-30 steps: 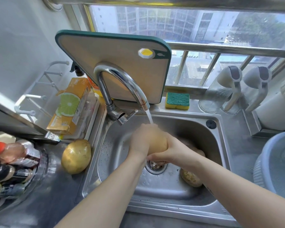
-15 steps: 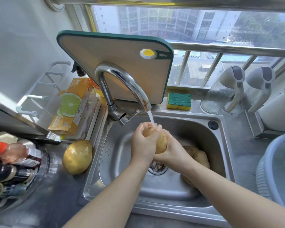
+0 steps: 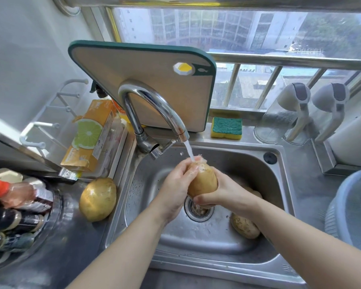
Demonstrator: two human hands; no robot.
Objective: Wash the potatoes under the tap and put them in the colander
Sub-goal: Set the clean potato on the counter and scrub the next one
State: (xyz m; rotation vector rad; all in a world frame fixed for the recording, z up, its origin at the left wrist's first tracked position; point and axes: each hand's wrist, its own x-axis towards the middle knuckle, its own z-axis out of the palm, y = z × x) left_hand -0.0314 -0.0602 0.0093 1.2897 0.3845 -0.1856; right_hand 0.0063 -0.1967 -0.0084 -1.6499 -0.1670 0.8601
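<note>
Both hands, your left hand [image 3: 175, 184] and right hand [image 3: 221, 191], wrap 1 potato [image 3: 202, 181] upright over the drain, so the tap [image 3: 154, 105] stream strikes its top. The colander [image 3: 350, 205] waits empty at right for the rinsed potato.

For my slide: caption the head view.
Both hands rub a potato under the running tap.

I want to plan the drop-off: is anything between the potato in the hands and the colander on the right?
Nothing visible blocks it. The potato only has to clear the sink rim and bare counter to reach the colander.
</note>
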